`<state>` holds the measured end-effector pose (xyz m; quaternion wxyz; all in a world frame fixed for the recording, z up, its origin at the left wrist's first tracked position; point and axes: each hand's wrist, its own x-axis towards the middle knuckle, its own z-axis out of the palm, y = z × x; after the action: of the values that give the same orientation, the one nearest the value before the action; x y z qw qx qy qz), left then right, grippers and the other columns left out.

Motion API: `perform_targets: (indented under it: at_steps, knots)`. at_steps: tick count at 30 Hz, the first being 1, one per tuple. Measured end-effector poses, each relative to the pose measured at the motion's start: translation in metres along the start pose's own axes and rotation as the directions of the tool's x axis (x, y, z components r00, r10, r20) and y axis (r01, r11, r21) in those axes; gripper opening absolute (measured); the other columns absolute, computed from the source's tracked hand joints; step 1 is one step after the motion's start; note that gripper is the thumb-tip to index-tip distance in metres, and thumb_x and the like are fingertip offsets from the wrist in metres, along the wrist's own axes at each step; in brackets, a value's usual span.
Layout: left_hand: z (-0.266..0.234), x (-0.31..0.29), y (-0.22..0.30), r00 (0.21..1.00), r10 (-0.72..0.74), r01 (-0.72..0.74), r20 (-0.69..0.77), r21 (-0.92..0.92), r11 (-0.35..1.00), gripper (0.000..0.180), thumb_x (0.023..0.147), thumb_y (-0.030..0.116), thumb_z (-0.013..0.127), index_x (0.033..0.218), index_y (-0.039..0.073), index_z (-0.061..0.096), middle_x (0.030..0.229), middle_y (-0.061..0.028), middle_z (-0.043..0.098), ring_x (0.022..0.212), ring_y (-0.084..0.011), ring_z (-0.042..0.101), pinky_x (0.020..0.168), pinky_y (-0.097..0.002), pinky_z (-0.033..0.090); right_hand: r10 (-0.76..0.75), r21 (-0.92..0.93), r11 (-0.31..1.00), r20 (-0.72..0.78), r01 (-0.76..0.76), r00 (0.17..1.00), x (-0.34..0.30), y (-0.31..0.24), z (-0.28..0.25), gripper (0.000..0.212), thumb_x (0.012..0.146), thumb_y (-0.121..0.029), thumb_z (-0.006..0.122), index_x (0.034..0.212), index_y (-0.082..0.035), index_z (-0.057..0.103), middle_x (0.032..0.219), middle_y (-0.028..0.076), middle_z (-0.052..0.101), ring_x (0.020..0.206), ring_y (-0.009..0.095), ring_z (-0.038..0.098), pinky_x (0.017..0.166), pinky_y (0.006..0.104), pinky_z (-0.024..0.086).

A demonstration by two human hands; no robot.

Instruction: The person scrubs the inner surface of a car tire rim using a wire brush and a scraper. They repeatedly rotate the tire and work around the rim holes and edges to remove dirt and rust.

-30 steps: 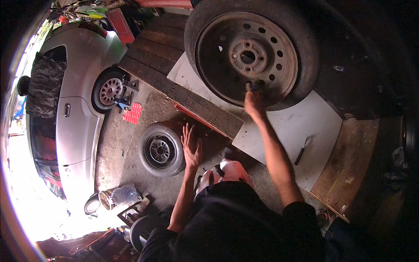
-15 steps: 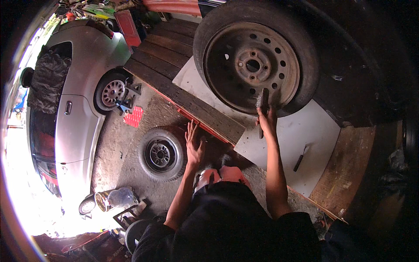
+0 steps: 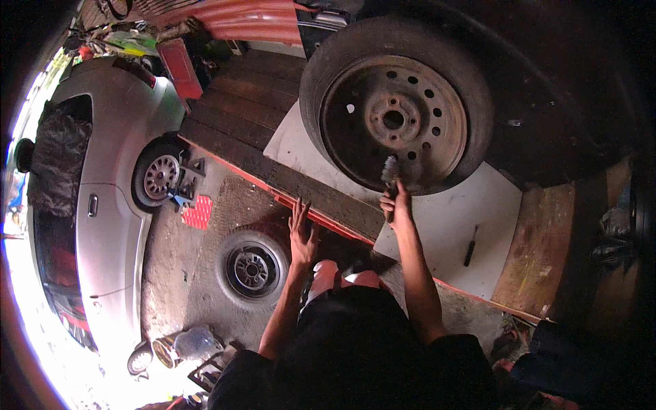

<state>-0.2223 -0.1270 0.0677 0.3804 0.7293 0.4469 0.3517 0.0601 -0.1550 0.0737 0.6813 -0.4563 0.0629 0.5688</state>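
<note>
- Our right hand [image 3: 400, 201] wraps around the dark handle of a wire brush [image 3: 391, 171], and we hold its pale bristles pointing far, over the near part of the large wheel; we cannot tell whether they touch it.
- Our left hand [image 3: 303, 232] holds nothing that we can see, its fingers spread wide toward the far side, by the red edge of the tabletop [image 3: 239, 102]; we cannot tell whether it touches that edge.
- Ahead of us, on the far side of our right hand, we see the large wheel [image 3: 393, 68] on a white board [image 3: 444, 229], its brown, dirty rim with a ring of round holes facing us.
- To the right of our right hand, we see a slim tool [image 3: 471, 250] with a dark handle on the board.
- Just left of our left hand, we see a smaller wheel [image 3: 253, 268] on the floor [image 3: 179, 297].
- Farther left, we see a silver car [image 3: 113, 205], with a red patterned piece [image 3: 198, 212] on the floor near its wheel [image 3: 162, 176].
</note>
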Motion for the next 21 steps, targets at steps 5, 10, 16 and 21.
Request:
perform_targets:
  at_steps: [5,10,16,21]
  knots:
    - [-0.026,0.041,-0.012,0.999,0.052,-0.052,0.005,-0.046,0.998,0.057,0.096,0.037,0.051,0.146,0.011,0.042,0.159,-0.0154,0.027,0.148,-0.0357,0.021,0.118,-0.0568,0.012,-0.098,-0.008,0.995,0.038,0.098,0.994,0.046,0.004,0.151,0.038,0.099,-0.050,0.050,0.098,-0.013,0.047,0.067,0.000,0.041,0.046,0.007,0.035,0.040,0.0216,0.028]
    - [-0.051,0.078,-0.015,0.999,0.023,-0.025,-0.022,-0.110,0.994,0.056,0.097,0.039,0.050,0.145,0.011,0.045,0.159,-0.0160,0.029,0.149,-0.0357,0.019,0.119,-0.0525,0.011,-0.273,-0.468,0.862,-0.102,0.196,0.957,0.098,0.054,0.165,0.041,0.102,-0.049,0.040,0.100,-0.009,0.046,0.064,0.004,0.043,0.047,0.016,0.042,0.043,0.0331,0.036]
    - [-0.048,0.108,-0.038,0.998,0.069,-0.067,0.012,-0.093,0.993,0.056,0.097,0.040,0.051,0.145,0.010,0.045,0.158,-0.0158,0.030,0.148,-0.0371,0.020,0.119,-0.0532,0.009,-0.071,-0.889,0.452,-0.119,-0.075,0.990,0.071,0.013,0.022,0.056,0.102,-0.048,0.036,0.138,-0.005,0.038,0.055,0.005,0.045,0.043,0.018,0.047,0.040,0.0371,0.039]
    - [-0.030,0.122,-0.033,0.986,0.139,-0.129,0.093,-0.112,0.985,0.056,0.098,0.040,0.050,0.145,0.010,0.045,0.158,-0.0164,0.029,0.148,-0.0373,0.020,0.119,-0.0551,0.010,-0.182,-0.651,0.751,-0.047,0.108,0.982,0.083,0.006,0.117,0.058,0.100,-0.058,0.041,0.118,-0.003,0.048,0.058,0.003,0.048,0.044,0.016,0.048,0.041,0.0333,0.041]
